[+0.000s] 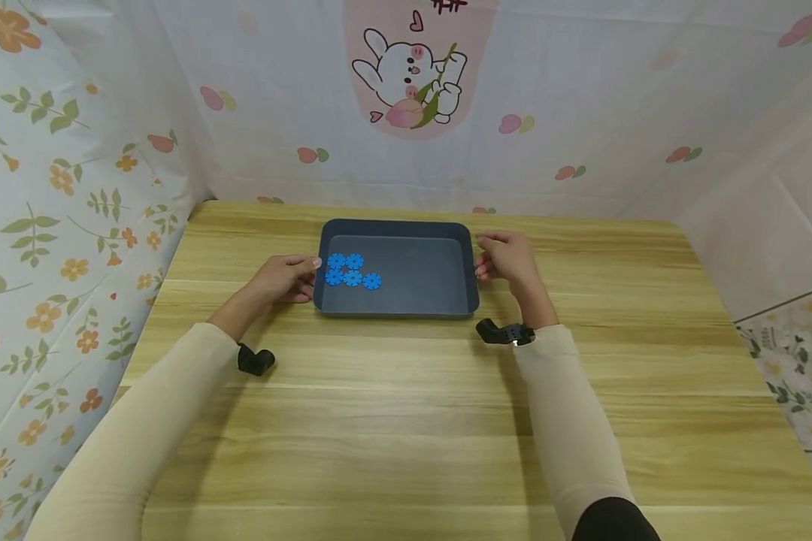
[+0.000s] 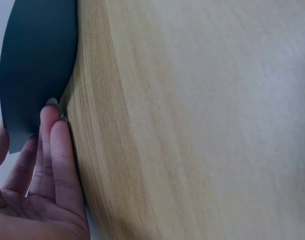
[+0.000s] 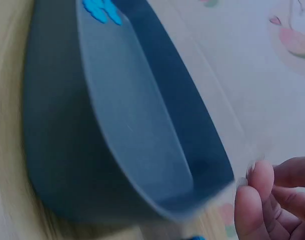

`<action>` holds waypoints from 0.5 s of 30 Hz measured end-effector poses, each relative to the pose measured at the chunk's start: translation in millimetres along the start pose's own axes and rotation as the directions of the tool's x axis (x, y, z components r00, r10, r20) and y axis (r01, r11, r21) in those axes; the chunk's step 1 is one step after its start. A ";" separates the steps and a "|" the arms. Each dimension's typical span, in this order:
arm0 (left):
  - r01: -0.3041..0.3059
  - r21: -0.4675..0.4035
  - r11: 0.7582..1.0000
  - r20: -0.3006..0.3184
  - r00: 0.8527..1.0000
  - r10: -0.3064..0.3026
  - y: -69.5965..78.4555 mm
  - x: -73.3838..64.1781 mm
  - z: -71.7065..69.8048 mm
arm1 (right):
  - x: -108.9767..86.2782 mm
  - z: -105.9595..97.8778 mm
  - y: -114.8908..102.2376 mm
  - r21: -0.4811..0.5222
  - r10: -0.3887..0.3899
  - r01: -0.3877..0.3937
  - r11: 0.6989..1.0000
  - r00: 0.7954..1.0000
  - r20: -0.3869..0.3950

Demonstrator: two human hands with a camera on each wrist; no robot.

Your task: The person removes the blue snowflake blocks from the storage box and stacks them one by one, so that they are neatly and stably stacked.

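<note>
From where I stand, five blue discs [image 1: 353, 278] already lie in the left part of the grey tray [image 1: 422, 274], so that placing looks done. The tray sits flat on the table [image 1: 379, 421], not yet lifted; handling it seems to be what's left. The left hand [image 1: 286, 276] pinches its left end, fingers [image 2: 62, 160] along the outer wall. The right hand's [image 1: 510, 257] fingers are loosely bent just beside the other end, apparently holding nothing, though a cut-off blue scrap [image 3: 196, 238] below them is hard to make out.
</note>
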State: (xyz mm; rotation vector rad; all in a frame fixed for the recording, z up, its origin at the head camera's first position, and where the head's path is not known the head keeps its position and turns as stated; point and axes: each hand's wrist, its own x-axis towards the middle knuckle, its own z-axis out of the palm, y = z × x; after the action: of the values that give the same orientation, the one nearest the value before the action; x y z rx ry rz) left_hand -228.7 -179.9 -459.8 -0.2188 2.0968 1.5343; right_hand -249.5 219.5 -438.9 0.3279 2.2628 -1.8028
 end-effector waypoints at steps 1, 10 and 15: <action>-0.002 0.004 1.000 0.000 1.000 0.002 -0.1 0.0 0.1 | 0.2 3.4 -1.3 -0.008 -0.008 0.009 1.000 1.000 0.011; 0.018 -0.004 1.000 0.014 1.000 -0.018 13.7 -12.5 2.7 | 0.6 32.3 -7.3 -0.022 -0.020 0.022 1.000 0.997 0.074; 0.012 -0.010 1.000 0.006 1.000 -0.012 4.9 -3.7 0.2 | 0.2 45.6 -9.7 -0.035 -0.045 0.049 0.998 0.993 0.107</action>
State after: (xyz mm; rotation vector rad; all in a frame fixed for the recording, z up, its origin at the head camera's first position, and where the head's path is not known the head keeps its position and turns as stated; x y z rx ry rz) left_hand -227.6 -178.6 -453.9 -0.2289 2.0799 1.5368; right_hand -250.9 172.9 -440.0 0.1695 2.2460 -1.7535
